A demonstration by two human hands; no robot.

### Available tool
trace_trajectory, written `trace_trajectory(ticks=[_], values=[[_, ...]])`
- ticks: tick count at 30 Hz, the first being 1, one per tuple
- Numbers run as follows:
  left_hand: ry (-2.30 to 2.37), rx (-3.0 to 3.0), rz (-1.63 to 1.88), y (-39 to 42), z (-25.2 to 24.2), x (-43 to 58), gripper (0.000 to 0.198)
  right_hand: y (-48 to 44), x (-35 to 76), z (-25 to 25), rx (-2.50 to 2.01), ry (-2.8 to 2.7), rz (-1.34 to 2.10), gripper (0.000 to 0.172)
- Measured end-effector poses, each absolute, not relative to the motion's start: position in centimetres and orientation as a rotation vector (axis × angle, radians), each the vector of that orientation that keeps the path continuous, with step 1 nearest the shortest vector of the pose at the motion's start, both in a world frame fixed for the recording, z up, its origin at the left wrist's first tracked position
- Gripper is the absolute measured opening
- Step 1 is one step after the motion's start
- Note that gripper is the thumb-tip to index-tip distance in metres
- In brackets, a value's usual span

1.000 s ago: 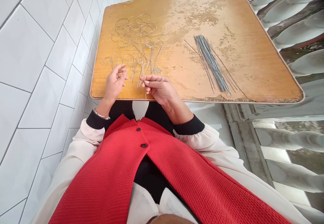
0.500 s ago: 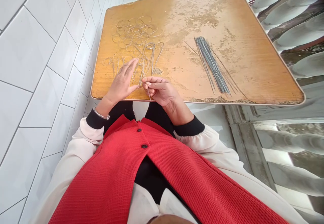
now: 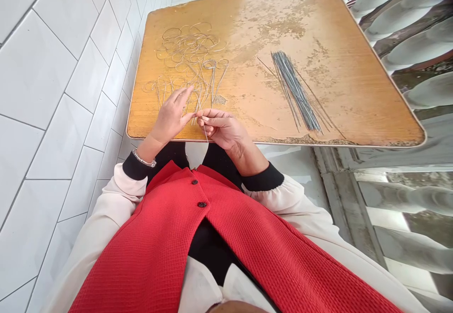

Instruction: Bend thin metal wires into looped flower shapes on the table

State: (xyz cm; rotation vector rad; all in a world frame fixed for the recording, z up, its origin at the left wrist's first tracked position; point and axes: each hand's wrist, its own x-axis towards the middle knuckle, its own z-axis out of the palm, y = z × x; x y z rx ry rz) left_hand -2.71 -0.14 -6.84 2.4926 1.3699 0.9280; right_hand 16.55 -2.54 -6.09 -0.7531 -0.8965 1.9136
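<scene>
Between the thumb and fingers of my right hand (image 3: 222,126) is a thin metal wire (image 3: 206,133); its lower end sticks out toward me past the table's front edge. My left hand (image 3: 172,114) is open, fingers stretched forward and apart, with the thumb tip close by the right fingertips. Whether that thumb touches the wire I cannot make out. Just beyond both hands lie several bent wires with looped ends (image 3: 213,74), some partly hidden behind my left fingers. Farther back is a loose tangle of curled wire (image 3: 191,41).
A bundle of straight grey wires (image 3: 297,91) rests on the right part of the worn wooden table (image 3: 244,29), with a few single wires beside it. A white tiled wall (image 3: 85,77) runs along the left; a balustrade (image 3: 406,39) stands on the right.
My left thumb has come closer to the right fingertips, and the left hand has dropped slightly toward me. My right hand has shifted a little left with the wire.
</scene>
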Motion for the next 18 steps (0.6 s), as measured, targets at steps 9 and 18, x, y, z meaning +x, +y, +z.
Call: trace_trajectory(ticks=[9,18], values=[[1.413,2.488,0.933,-0.14,-7.14,-2.58,0.060,-2.48,16.48,-6.26,-0.807,-0.912,1.863,0.015],[1.350,2.483,1.015,0.31,-7.45,-2.79,0.074,-2.63,16.21,-6.54,-0.909,-0.966,1.629,0.016]])
